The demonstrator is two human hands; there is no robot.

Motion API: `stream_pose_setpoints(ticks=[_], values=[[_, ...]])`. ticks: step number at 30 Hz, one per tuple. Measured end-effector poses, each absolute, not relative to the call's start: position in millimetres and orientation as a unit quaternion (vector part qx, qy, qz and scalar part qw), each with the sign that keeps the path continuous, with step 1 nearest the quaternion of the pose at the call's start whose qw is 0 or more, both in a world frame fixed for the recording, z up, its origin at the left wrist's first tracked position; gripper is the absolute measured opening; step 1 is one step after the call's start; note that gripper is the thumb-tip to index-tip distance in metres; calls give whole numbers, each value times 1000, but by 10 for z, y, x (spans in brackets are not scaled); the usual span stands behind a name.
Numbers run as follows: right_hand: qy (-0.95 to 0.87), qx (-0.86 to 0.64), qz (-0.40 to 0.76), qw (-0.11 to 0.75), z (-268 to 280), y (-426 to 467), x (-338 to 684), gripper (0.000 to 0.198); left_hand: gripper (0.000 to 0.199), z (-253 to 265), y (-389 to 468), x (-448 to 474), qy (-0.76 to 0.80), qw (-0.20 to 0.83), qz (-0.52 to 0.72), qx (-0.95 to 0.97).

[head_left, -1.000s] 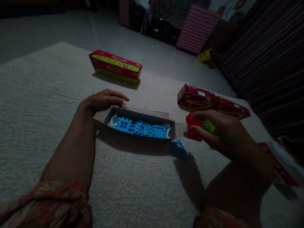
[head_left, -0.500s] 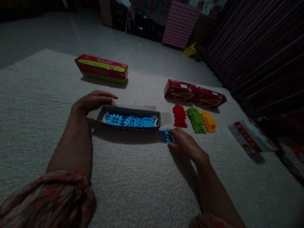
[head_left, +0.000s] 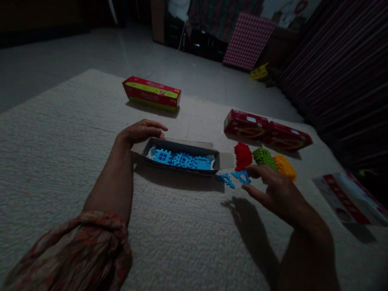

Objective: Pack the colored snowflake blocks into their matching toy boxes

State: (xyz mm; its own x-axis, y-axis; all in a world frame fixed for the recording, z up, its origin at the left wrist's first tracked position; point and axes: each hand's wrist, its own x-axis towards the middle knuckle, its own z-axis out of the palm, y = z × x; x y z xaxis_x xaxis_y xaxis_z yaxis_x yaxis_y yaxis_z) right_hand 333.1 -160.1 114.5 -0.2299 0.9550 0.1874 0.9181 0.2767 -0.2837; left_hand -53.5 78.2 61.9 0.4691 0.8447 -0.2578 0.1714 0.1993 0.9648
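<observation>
My left hand [head_left: 142, 131] rests at the left rear corner of an open long carton [head_left: 182, 171], fingers stretched out along its back edge. Inside the carton lie several light-blue plastic building pieces [head_left: 183, 160] with notched edges, over some white wrapping. To the right of the carton, my right hand [head_left: 275, 192] is raised a little above the cloth. Its thumb and fingers pinch a blue building piece [head_left: 241, 177]. Another blue piece [head_left: 226, 180] is close to the carton's front right corner; whether it touches the held one I cannot tell.
Beyond my right hand are heaps of red pieces [head_left: 243, 155], green pieces [head_left: 264, 158] and yellow pieces [head_left: 285, 167]. Two dark red boxes [head_left: 245, 124] stand behind them. A red and yellow box [head_left: 151, 93] is at the back left. A white and red package [head_left: 348, 198] lies far right.
My right hand has lifted and moved right, away from the carton, with a blue piece. Two blue pieces now show apart from each other. My left hand stays by the carton; the whole view has shifted.
</observation>
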Motion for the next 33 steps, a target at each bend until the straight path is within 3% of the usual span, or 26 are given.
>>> stream_pose_setpoints(ticks=[5, 14, 20, 26, 30, 33], values=[[-812, -556, 46, 171, 1372, -1265, 2846, 29, 18, 576, 805, -547, 419, 658, 278, 561], [-837, -534, 87, 77, 1108, -645, 1883, 31, 21, 506, 849, -566, 389, 674, 278, 563], [-841, -525, 118, 60, 1064, -476, 1621, 28, 24, 461, 890, -577, 368, 677, 282, 571], [-854, -496, 134, 84, 980, -375, 1489, 38, 23, 431, 924, -582, 356, 688, 281, 566], [-855, -475, 139, 155, 991, -384, 1597, 48, 23, 432, 915, -583, 361, 691, 281, 560], [-848, -472, 95, 220, 1106, -486, 1903, 34, 23, 461, 888, -570, 376, 693, 279, 549]])
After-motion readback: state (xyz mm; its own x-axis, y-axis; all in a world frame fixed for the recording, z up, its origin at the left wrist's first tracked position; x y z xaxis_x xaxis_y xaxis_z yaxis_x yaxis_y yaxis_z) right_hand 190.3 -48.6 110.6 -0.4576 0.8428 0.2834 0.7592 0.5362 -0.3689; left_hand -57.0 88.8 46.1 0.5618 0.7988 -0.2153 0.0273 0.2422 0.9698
